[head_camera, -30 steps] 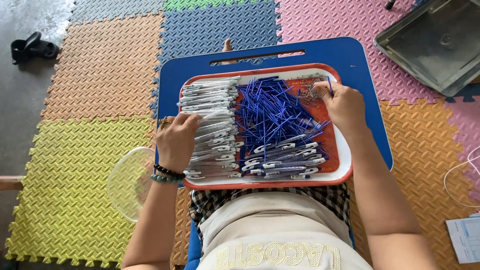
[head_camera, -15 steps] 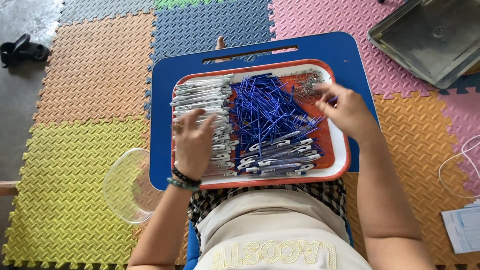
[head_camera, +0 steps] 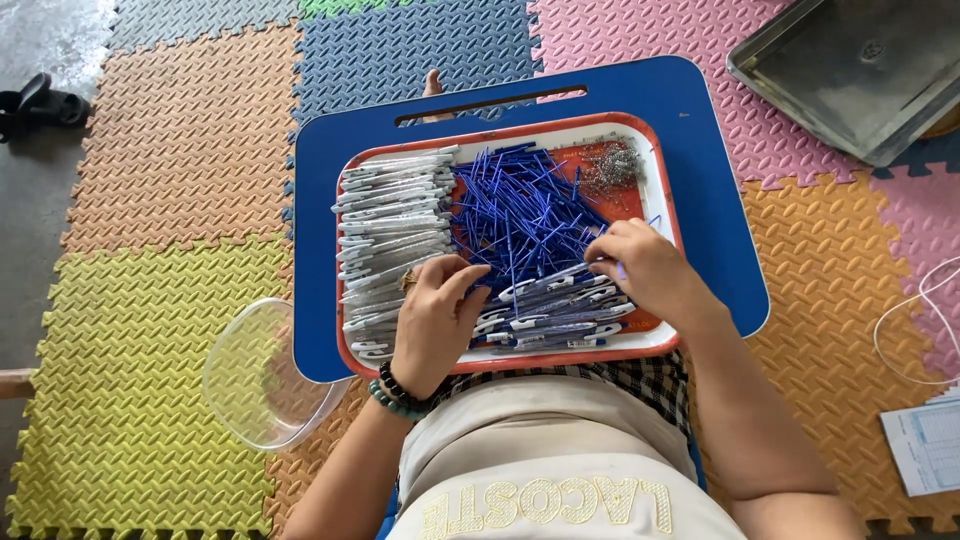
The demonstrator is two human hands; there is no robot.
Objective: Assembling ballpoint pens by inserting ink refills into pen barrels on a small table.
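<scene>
An orange-rimmed white tray (head_camera: 655, 338) rests on a blue lap board (head_camera: 700, 160). It holds grey-white pen barrels (head_camera: 385, 215) on the left, loose blue refills (head_camera: 515, 215) in the middle, a small heap of metal springs (head_camera: 610, 165) at the far right corner and assembled pens (head_camera: 550, 325) along the near edge. My left hand (head_camera: 435, 325) lies where barrels meet refills, fingers curled down onto the parts; what it holds is hidden. My right hand (head_camera: 650, 270) is over the refills' right edge, fingertips pinched on a thin blue refill.
A clear plastic bowl (head_camera: 255, 375) sits on the foam floor mats left of the board. A grey metal tray (head_camera: 860, 70) lies at the far right, a white cord (head_camera: 915, 310) and a paper sheet (head_camera: 925, 445) at the right. Black sandals (head_camera: 40, 105) lie far left.
My right hand has come back from the spring heap to the refills nearer me. My left hand has slid right off the barrel stack toward the tray's middle.
</scene>
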